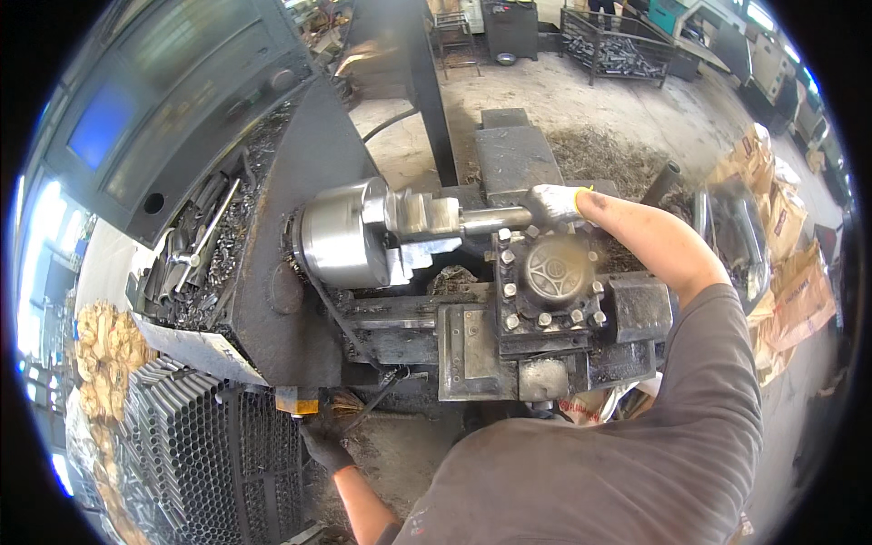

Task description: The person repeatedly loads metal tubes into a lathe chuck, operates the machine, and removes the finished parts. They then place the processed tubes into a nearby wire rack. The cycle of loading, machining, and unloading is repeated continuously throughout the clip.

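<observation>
At end of metal tube (498,220), clasping with curled fingers of right hand (556,205); holding it against jaws of chuck (338,238), beyond tool post (550,286); lower left, holding left hand (324,445) near yellow box (297,401), being unable to tell finger opening or hold.

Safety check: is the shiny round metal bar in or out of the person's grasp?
In: the bar runs into the white-gloved right hand. Whether the silver cylindrical chuck clamps its other end, I cannot tell.
</observation>
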The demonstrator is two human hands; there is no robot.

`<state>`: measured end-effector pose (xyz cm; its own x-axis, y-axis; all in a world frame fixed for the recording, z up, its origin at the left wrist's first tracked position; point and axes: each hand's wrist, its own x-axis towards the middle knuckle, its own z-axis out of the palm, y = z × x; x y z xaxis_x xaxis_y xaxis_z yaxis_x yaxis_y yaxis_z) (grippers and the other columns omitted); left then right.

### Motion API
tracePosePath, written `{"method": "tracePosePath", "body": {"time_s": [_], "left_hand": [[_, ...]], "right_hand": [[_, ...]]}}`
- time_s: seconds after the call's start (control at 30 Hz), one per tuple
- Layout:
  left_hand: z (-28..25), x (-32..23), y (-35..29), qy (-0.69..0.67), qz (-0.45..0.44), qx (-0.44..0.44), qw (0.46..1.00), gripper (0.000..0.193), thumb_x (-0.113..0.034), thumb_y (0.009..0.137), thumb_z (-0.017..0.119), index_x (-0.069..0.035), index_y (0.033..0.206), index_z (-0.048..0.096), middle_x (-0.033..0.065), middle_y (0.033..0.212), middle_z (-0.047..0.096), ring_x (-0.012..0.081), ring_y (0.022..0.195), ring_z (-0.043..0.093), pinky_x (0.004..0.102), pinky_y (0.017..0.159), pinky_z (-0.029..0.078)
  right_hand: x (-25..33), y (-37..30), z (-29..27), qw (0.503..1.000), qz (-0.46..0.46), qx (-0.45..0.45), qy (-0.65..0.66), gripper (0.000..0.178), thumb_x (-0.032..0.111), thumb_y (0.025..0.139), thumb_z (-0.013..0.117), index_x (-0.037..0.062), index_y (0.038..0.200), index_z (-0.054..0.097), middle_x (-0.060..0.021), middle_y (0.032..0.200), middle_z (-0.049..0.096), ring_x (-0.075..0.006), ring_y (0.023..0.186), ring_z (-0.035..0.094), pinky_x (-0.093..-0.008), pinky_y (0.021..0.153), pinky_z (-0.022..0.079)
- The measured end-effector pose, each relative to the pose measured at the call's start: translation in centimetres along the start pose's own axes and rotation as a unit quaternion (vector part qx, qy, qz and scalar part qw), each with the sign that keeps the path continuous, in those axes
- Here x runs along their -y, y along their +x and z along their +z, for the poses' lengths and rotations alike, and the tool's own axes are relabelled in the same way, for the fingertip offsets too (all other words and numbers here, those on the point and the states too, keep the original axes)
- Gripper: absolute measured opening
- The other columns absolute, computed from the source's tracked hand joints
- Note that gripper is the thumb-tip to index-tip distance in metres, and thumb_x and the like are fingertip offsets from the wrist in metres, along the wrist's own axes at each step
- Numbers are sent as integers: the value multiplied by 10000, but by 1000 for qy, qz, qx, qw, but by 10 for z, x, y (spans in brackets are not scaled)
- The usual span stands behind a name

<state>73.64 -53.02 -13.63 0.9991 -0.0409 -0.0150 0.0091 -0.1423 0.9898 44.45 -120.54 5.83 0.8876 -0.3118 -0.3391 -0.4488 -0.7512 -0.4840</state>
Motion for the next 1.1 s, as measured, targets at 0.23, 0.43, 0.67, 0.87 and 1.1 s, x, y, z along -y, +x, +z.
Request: {"method": "tracePosePath", "body": {"time_s": [0.23,0.43,0.67,0.87,1.1], "left_hand": [[1,-61,22,-236,-215,68,945,376,-515,1080,555,-155,1037,655,34,952,653,260,926,665,498,865,539],[-10,-44,47,-305,-296,109,899,214,-424,1066,599,-220,1017,643,-74,778,564,94,655,523,271,559,405],[-2,-54,37,-331,-293,116,889,321,-511,1073,586,-209,970,625,-87,728,555,87,621,511,261,511,363],[-11,-41,45,-363,-313,112,870,335,-510,1075,588,-195,972,635,-53,750,571,121,642,525,293,537,394],[-7,5,53,-198,-158,45,966,252,-360,1056,604,-167,896,582,-39,777,541,123,694,512,313,592,421]], "right_hand": [[84,25,-39,963,185,190,-37,465,290,901,761,14,1263,667,-179,1065,782,-297,928,744,-379,693,577],[41,5,-47,974,184,124,-49,567,271,983,712,16,1475,592,-184,1260,749,-242,1023,760,-334,801,637],[-32,49,3,943,-43,103,-313,388,305,1085,549,36,1290,740,-137,1103,797,-243,951,746,-383,847,586],[93,45,-9,788,296,79,533,456,126,996,658,40,1438,586,-163,1171,756,-205,930,761,-371,801,636],[77,84,5,960,-136,164,179,595,127,903,711,51,1473,562,-206,1204,755,-342,1037,771,-447,814,637]]}}
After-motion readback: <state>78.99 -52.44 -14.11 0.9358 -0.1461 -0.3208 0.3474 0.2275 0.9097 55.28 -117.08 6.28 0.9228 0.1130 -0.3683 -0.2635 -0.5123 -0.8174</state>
